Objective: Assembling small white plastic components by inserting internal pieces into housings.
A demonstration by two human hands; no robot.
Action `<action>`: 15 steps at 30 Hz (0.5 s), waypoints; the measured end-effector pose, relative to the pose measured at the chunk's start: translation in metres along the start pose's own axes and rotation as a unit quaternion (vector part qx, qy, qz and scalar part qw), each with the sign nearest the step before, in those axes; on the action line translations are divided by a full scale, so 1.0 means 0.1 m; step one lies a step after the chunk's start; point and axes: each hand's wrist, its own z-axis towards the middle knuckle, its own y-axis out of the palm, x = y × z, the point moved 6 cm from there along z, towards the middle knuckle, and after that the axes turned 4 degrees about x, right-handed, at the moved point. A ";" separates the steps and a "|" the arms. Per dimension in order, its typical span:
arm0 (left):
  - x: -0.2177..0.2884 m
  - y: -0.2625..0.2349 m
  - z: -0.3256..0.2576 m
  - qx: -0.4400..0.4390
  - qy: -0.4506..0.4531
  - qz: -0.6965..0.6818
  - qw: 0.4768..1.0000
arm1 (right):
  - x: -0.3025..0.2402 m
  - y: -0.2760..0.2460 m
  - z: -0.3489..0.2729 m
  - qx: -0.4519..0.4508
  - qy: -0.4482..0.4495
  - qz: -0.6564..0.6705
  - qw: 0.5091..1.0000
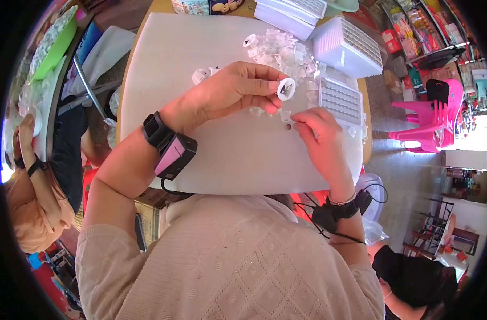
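My left hand (235, 92) is closed over the table, its thumb and fingers pinching a round white plastic part (286, 89) with a dark, open inside. Just to the right and nearer to me, my right hand (322, 133) has thumb and forefinger pressed together at a small, squarish white plastic piece (286, 116). The two pieces are apart. Beyond both hands lies a loose heap of small white and clear plastic parts (278, 56). Another round white part (201, 76) sits by my left wrist, partly hidden behind the hand.
The white tabletop (163, 58) carries a ridged white tray (341, 101) at right. Behind it stand a stack of trays (347, 50) and white boxes (289, 18). A green basin (57, 48) of white parts is far left. People sit at both sides. Pink chairs (430, 120) stand right.
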 end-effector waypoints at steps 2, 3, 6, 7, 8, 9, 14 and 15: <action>0.00 0.02 -0.01 0.007 -0.005 0.003 1.000 | -0.04 0.02 0.00 0.002 -0.033 -0.012 0.999; 0.00 0.02 -0.02 0.016 -0.009 0.005 1.000 | -0.07 0.05 0.00 -0.012 -0.051 -0.030 0.998; 0.00 0.02 -0.03 0.010 -0.009 0.002 1.000 | -0.09 0.07 -0.02 -0.019 -0.068 -0.048 0.996; 0.00 0.02 -0.03 0.009 -0.009 0.004 1.000 | -0.09 0.07 -0.03 -0.015 -0.065 -0.048 0.997; 0.00 0.02 -0.02 0.004 -0.009 0.001 1.000 | -0.09 0.06 -0.03 -0.012 -0.065 -0.048 0.997; 0.00 0.02 -0.02 0.000 -0.008 -0.003 1.000 | -0.09 0.06 -0.03 -0.015 -0.066 -0.049 0.997; -0.01 0.01 0.00 0.003 -0.014 -0.026 1.000 | -0.07 -0.02 0.01 0.023 0.019 0.068 0.997; -0.02 0.02 -0.01 -0.003 -0.014 -0.038 0.999 | -0.13 -0.12 0.05 0.067 0.021 0.092 0.993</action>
